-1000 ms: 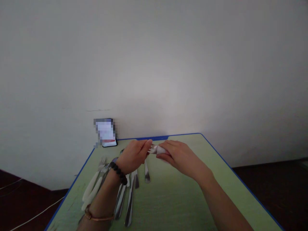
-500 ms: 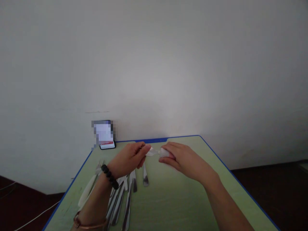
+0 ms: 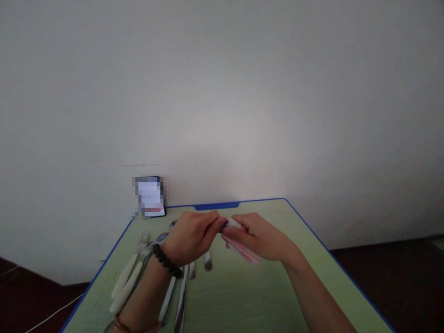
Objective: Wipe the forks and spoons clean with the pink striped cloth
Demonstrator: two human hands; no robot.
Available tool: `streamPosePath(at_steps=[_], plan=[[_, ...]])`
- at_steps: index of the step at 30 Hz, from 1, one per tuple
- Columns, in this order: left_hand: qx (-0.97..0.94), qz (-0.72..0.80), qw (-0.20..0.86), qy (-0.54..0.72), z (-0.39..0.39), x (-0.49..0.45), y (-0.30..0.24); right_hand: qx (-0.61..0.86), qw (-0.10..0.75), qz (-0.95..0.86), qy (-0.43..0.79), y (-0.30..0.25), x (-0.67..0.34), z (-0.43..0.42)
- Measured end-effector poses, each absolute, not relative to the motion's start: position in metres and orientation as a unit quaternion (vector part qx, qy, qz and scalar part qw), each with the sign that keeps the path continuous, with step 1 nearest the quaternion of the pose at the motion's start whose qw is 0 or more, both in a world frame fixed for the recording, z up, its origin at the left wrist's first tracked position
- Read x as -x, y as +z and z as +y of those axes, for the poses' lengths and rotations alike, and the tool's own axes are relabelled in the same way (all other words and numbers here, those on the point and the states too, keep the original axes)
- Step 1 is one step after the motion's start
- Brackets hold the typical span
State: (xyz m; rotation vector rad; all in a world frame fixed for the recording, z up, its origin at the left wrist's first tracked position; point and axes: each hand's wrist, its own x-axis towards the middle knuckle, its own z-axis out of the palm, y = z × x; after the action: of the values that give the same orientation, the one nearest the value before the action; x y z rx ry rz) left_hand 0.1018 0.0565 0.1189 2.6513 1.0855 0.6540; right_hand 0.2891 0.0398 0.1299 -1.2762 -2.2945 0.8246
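Note:
Close together over the far half of the table, my two hands meet at a piece of metal cutlery [image 3: 225, 225]. Most of it is hidden, so its kind cannot be made out. My left hand [image 3: 196, 236] is closed around one end. A pink and white cloth [image 3: 244, 250] is bunched in my right hand [image 3: 260, 236], wrapped against the other part of the cutlery, with a pink fold hanging below the fingers. Under my left forearm lie several metal cutlery handles [image 3: 182, 296], partly covered. White-handled cutlery [image 3: 125, 277], including a fork [image 3: 144, 239], lies to their left.
The green table [image 3: 263, 296] has a blue edge and stands against a pale wall [image 3: 222, 115]. A phone [image 3: 151, 196] leans upright at the back left corner. A white cable [image 3: 55, 314] runs along the floor at left.
My hands have drawn together, the right moving left over the cutlery. The cloth's pink fold now hangs below my right hand. My left forearm has shifted, uncovering more white-handled cutlery.

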Motion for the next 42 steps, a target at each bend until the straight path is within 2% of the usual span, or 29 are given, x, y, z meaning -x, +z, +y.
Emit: streamPosePath(at_steps=[8,14,23,27,33,36,42], plan=[[-0.876,0.404,0.094,0.247,0.058,-0.091,0.124,0.461,0.173,-0.831,0.257,0.137,-0.297,0.034],[-0.84,0.445,0.137,0.279,0.059,-0.086,0.127,0.471,0.172,-0.829,0.248,0.141,-0.299,0.034],[-0.866,0.405,0.279,0.086,0.057,-0.082,0.124,0.471,0.095,-0.854,0.201,0.136,-0.296,0.034],[-0.852,0.392,0.34,0.073,0.054,-0.084,0.125,0.465,0.083,-0.853,0.223,0.134,-0.291,0.033],[-0.87,0.394,0.269,0.122,0.064,-0.088,0.112,0.47,0.091,-0.85,0.22,0.116,-0.292,0.045],[-0.867,0.394,0.272,0.138,0.073,-0.087,0.094,0.492,0.102,-0.841,0.2,0.097,-0.293,0.055],[-0.859,0.407,0.269,0.154,0.08,-0.083,0.078,0.47,0.085,-0.827,0.296,0.076,-0.297,0.066]])
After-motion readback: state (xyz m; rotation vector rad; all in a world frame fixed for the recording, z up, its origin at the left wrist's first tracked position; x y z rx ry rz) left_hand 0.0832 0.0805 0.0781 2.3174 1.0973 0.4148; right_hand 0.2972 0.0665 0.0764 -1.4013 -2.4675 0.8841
